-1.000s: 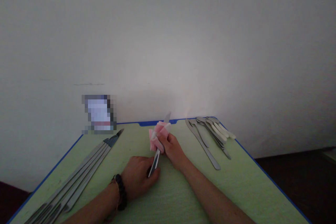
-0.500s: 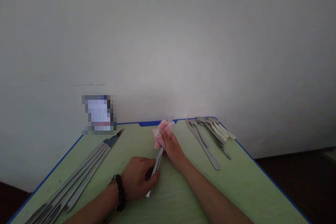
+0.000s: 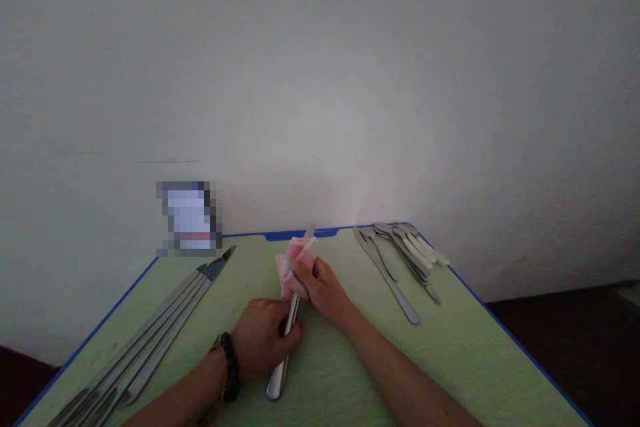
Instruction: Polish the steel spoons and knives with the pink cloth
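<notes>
My left hand (image 3: 265,337), with a dark beaded bracelet at the wrist, is closed around the handle of a metal table knife (image 3: 278,379). The rounded handle end sticks out below the fingers. My right hand (image 3: 323,290) pinches a folded pink and white cloth (image 3: 300,253) around the knife's blade. Only the tip of the blade shows beyond the cloth; the part inside it is hidden.
Several long metal knives (image 3: 160,340) lie on the left of the green table (image 3: 350,373). At the right are another knife (image 3: 390,280), several spoons (image 3: 405,250) and white-handled cutlery (image 3: 425,257). A blurred-out screen (image 3: 190,213) stands at the back left by the wall.
The cloth and my right hand have shifted down the knife toward my left hand. The blade tip now shows above the cloth, and more of the handle end shows below my left hand.
</notes>
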{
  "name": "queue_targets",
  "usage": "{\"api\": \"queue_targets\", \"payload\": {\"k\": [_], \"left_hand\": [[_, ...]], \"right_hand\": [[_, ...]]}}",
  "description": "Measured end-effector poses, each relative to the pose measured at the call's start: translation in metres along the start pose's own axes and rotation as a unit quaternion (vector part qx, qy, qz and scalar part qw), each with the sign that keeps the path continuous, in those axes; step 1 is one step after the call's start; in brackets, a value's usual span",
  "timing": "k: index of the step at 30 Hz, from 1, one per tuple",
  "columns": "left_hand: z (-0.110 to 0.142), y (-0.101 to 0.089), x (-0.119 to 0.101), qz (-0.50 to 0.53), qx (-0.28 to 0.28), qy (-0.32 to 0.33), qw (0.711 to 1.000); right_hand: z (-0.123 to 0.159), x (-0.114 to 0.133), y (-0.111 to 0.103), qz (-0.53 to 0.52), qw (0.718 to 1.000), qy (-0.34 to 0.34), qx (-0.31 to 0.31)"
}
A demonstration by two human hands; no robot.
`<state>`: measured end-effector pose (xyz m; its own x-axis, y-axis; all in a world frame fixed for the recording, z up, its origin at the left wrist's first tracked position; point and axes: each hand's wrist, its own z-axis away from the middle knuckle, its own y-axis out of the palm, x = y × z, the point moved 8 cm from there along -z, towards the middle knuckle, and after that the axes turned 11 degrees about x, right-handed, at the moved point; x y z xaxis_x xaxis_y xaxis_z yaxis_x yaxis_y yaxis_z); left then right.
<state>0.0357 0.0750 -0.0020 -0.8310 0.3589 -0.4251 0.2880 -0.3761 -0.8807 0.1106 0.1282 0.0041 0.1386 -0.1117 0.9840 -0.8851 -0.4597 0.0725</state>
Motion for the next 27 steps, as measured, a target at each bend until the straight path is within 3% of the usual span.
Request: {"api": "queue_targets", "payload": {"k": [6, 9, 19, 23, 27], "left_hand": [[0.003, 0.001, -0.002, -0.017, 0.012, 0.026, 0.999], [0.004, 0.003, -0.002, -0.026, 0.016, 0.024, 0.999], [0.005, 0.002, -0.003, -0.032, 0.010, 0.056, 0.998], [0.005, 0.001, -0.004, -0.030, 0.007, 0.061, 0.998], [0.005, 0.003, -0.004, -0.029, 0.012, 0.084, 0.996]], "right_hand": [[0.000, -0.025, -0.013, -0.195, 0.974, 0.076, -0.085], [-0.001, -0.027, -0.011, -0.252, 0.961, 0.083, -0.078], [-0.005, -0.025, -0.006, -0.162, 0.986, 0.045, 0.020], [-0.004, -0.028, -0.006, -0.170, 0.984, 0.056, 0.014], [-0.004, -0.028, -0.012, -0.221, 0.973, 0.058, -0.045]]}}
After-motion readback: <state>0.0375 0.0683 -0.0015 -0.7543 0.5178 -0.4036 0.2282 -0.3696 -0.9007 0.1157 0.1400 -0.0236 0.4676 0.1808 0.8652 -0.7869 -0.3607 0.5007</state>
